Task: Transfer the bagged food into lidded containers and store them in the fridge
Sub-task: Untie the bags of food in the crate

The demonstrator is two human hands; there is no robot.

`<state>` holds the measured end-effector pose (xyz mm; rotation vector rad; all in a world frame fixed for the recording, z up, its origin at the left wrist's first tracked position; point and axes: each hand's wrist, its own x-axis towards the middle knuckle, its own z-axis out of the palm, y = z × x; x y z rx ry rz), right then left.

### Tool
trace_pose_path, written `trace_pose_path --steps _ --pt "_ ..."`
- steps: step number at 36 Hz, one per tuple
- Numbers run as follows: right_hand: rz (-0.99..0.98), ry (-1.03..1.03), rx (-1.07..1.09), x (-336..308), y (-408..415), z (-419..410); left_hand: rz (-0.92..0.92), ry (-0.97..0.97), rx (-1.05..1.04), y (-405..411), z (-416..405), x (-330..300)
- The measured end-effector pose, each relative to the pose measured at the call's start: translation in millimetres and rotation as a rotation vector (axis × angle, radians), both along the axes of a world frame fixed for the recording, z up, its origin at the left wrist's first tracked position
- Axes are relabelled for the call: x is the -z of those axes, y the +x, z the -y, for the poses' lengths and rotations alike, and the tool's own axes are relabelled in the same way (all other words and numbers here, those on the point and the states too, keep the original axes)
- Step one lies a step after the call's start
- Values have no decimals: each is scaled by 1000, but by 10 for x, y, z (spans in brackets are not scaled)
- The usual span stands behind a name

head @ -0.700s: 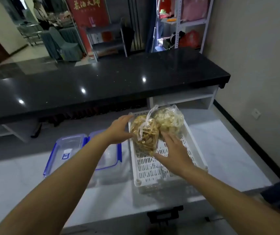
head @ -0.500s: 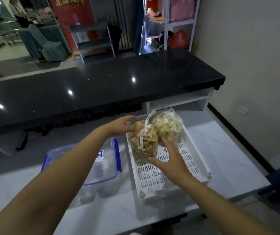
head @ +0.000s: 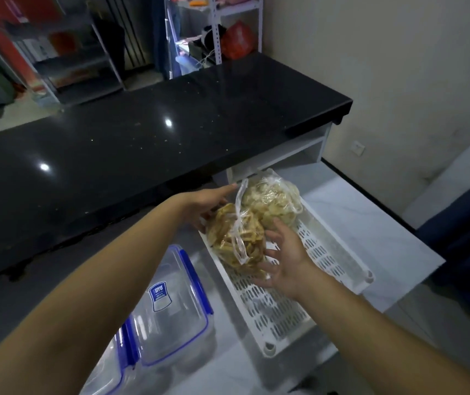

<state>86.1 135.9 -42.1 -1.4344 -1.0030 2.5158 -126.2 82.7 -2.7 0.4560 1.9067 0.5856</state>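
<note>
Two tied clear bags of food lie in a white slotted tray (head: 339,252) on the pale table. The nearer bag (head: 235,238) holds brown strips; the farther bag (head: 271,201) holds pale pieces. My left hand (head: 208,202) reaches over the tray's left edge and touches the brown bag from behind. My right hand (head: 282,260) cups that bag from the front, fingers spread against it. Left of the tray stand two clear containers with blue-clipped lids, one nearer the tray (head: 171,306) and one at the bottom edge (head: 105,369), partly hidden by my left arm.
A long black glossy counter (head: 142,138) runs behind the table, with white shelving under its right end. A beige wall with a socket (head: 358,148) stands on the right. Metal racks (head: 216,29) with bags stand in the back. Something dark blue (head: 467,232) sits by the table's right side.
The camera has shifted and tilted, so the tray and containers sit lower and to the right. My right hand has slid up against the brown bag; both hands stay on it.
</note>
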Motion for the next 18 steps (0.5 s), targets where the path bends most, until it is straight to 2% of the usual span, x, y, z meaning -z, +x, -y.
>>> trace_pose_path --steps 11,18 --pt "34 -24 102 -17 -44 -2 -24 186 29 169 120 61" --pt "25 -13 129 -76 95 0 -26 282 -54 460 223 -11"
